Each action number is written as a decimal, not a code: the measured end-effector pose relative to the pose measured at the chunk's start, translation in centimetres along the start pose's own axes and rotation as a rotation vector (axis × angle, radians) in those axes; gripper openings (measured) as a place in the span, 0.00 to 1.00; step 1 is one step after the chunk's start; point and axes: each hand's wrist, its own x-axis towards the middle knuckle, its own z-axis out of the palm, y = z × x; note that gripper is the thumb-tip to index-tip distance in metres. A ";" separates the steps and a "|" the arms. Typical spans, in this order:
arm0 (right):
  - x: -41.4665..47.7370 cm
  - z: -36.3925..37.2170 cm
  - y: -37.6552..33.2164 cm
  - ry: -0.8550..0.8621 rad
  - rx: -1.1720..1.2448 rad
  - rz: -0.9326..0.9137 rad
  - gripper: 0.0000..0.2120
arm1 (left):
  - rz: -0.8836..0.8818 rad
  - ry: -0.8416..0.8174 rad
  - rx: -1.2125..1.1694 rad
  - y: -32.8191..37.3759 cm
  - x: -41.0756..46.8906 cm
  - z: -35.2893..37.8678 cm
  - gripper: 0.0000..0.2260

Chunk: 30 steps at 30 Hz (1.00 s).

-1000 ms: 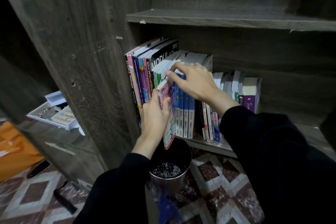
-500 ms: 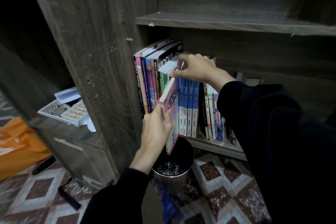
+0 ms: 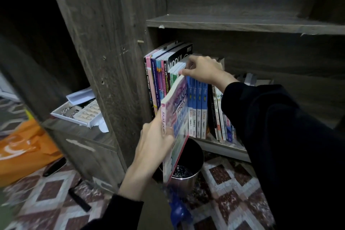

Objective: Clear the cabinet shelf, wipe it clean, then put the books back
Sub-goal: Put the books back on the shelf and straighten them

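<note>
In the centre of the frame the pink book (image 3: 177,110) stands tilted. Its top corner is tucked into the row on the shelf (image 3: 224,148) and its lower end hangs out past the shelf edge, above an open metal bin (image 3: 186,183) on the floor (image 3: 227,188). The left hand (image 3: 155,142) holds it low on the spine side, fingers wrapped round that edge. The right hand (image 3: 203,70) has its fingers curled over the tops of the blue books (image 3: 197,110), fingertips right at the pink book's top corner. This one view does not settle whether the book is going in or coming out; either way the gap is what matters. The right hand should lean the blue books toward the right of the frame and keep the tall books (image 3: 158,80) on the left from closing in, so the covers don't drag or crease. The left hand would do better to bring the book upright before moving it, then move it straight along the gap rather than twisting. The likely slip is the bottom edge dropping into the bin, so the grip should stay firm until the book's weight is safely supported.
</note>
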 end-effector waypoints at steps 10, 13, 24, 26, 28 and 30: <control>-1.5 0.3 0.4 -0.037 -0.058 -0.068 0.18 | 0.061 -0.038 -0.024 3.4 -2.3 -3.5 0.39; -3.2 0.6 1.4 -0.053 -0.096 -0.138 0.22 | 0.058 -0.059 -0.011 3.3 -1.8 -3.3 0.47; -4.3 3.0 3.8 0.066 -0.203 -0.285 0.29 | 0.078 -0.107 -0.091 3.8 -2.1 -4.5 0.42; -4.5 3.0 4.3 0.086 -0.186 -0.286 0.29 | 0.113 -0.079 -0.077 4.2 -1.8 -5.1 0.43; -4.7 3.0 4.6 0.100 -0.178 -0.292 0.30 | 0.141 -0.034 -0.065 4.7 -1.2 -5.5 0.43; -4.9 2.8 4.9 0.103 -0.165 -0.290 0.30 | 0.174 -0.001 -0.067 5.2 -0.5 -5.7 0.42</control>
